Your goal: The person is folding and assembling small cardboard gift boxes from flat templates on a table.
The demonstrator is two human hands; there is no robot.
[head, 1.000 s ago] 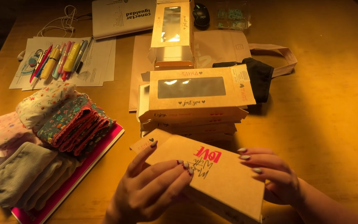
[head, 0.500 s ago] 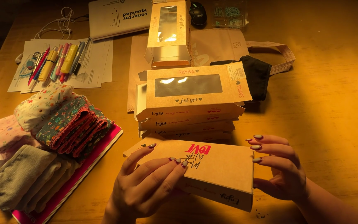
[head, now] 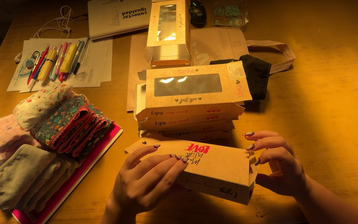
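Warm-lit wooden table (head: 332,103), cluttered. Your left hand (head: 146,182) and right hand (head: 280,164) both clasp the kraft box (head: 216,166), held low at the near edge, before the stacked window boxes (head: 189,99).

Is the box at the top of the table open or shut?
Open. The upright windowed box has its near end flaps spread out, showing a hollow inside; whether anything lies deeper in cannot be told.

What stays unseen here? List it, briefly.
Head view only:
- Inside of the kraft box: closed walls, both hands cover its ends.
- Left hand palm side: turned away.
- Right hand wrist: cut by the frame edge.
- Lower boxes in the stack: hidden under the top one.
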